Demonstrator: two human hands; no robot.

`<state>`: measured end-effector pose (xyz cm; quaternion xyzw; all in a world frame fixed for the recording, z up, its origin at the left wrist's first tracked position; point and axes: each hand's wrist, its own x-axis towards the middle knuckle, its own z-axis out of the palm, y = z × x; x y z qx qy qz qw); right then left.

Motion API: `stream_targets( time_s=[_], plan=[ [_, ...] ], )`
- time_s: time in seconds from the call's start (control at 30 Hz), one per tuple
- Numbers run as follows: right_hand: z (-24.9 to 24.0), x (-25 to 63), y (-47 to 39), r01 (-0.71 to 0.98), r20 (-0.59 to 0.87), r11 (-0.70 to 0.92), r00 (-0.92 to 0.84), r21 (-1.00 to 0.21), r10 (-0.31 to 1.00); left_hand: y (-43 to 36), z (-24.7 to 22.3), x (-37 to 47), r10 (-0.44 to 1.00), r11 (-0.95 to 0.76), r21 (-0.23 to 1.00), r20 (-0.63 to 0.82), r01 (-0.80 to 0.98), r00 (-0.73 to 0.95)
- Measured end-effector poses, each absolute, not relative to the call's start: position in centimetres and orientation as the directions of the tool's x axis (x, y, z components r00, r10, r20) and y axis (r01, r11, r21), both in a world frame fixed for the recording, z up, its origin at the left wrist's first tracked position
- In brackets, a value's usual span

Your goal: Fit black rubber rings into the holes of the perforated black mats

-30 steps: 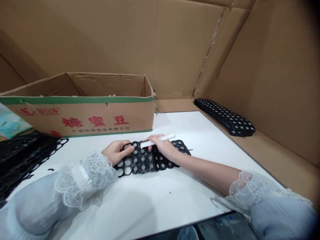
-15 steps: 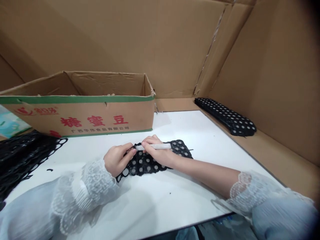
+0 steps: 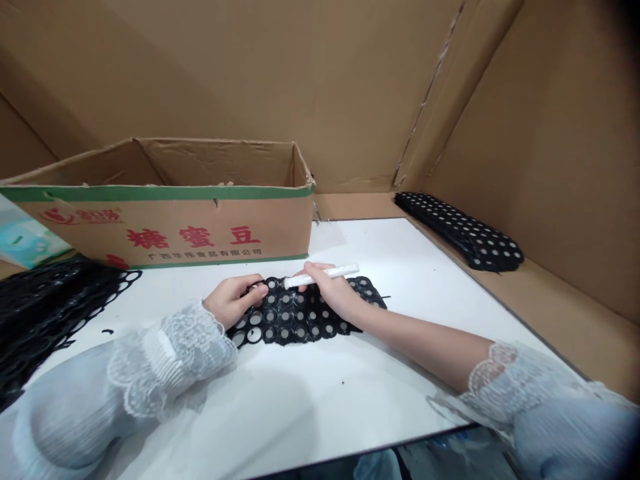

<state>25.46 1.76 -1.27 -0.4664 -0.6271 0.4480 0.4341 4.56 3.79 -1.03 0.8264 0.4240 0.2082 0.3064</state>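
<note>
A strip of black fabric with rows of round holes lies flat on the white table, some holes showing pale discs and others the tabletop. My left hand pinches its upper left edge between thumb and fingers. Closed around a slim white pen-like tool, my right hand rests over the upper middle of the fabric. The tool's tip points left, at or just above the top row of holes. Whether it touches the fabric I cannot tell.
An open cardboard box with red lettering stands behind the fabric. More black holed material is heaped at the left. A folded black dotted bundle lies along the right side. Cardboard walls enclose the back and right.
My right hand has lifted slightly and shifted right, with the white tool now tilted and apart from my left hand. More of the fabric shows between my hands. The view has shifted a little.
</note>
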Motion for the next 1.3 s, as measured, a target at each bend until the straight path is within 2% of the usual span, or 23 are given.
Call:
stream_targets(
  time_s=[0.13, 0.27, 0.53, 0.7, 0.83, 0.93, 1.1, 1.17, 1.2, 1.3],
  plan=[
    [-0.6, 25.4, 0.9, 0.263, 0.251, 0.308, -0.229, -0.914, 0.94, 3.6, -1.2, 4.6, 0.834, -0.422, 0.717, 0.067, 0.555, 0.547],
    [-0.2, 25.3, 0.4, 0.384, 0.33, 0.426, -0.292, -0.819, 0.898, 3.6, -1.2, 4.4, 0.841, -0.446, 0.671, 0.086, 0.592, 0.535],
    [-0.3, 25.4, 0.5, 0.448, 0.318, 0.444, -0.329, -0.776, 0.889, 3.6, -1.2, 4.6, 0.842, -0.471, 0.631, 0.112, 0.616, 0.528],
    [-0.5, 25.4, 0.5, 0.462, 0.331, 0.462, -0.339, -0.757, 0.881, 3.3, -1.1, 4.6, 0.835, -0.507, 0.568, 0.136, 0.648, 0.533],
    [-0.6, 25.3, 0.6, 0.48, 0.37, 0.533, -0.396, -0.697, 0.84, 3.1, -1.0, 4.6, 0.827, -0.54, 0.5, 0.168, 0.677, 0.536],
    [-0.6, 25.2, 0.7, 0.513, 0.378, 0.591, -0.463, -0.623, 0.801, 2.6, -1.1, 5.0, 0.807, -0.586, 0.405, 0.212, 0.702, 0.551],
    [-0.5, 24.9, 0.4, 0.567, 0.385, 0.665, -0.544, -0.486, 0.745, 1.5, -1.5, 5.8, 0.638, -0.746, 0.073, 0.361, 0.662, 0.68],
    [-0.4, 24.8, 0.2, 0.567, 0.394, 0.662, -0.534, -0.49, 0.748, 1.4, -1.2, 5.7, 0.606, -0.765, 0.025, 0.366, 0.643, 0.706],
    [-0.3, 24.8, 0.2, 0.56, 0.397, 0.645, -0.511, -0.52, 0.763, 1.4, -1.0, 5.6, 0.619, -0.758, 0.038, 0.357, 0.651, 0.7],
    [-0.2, 25.0, 0.2, 0.488, 0.377, 0.538, -0.394, -0.687, 0.838, 2.0, -0.2, 5.1, 0.735, -0.674, 0.222, 0.288, 0.704, 0.613]
  ],
)
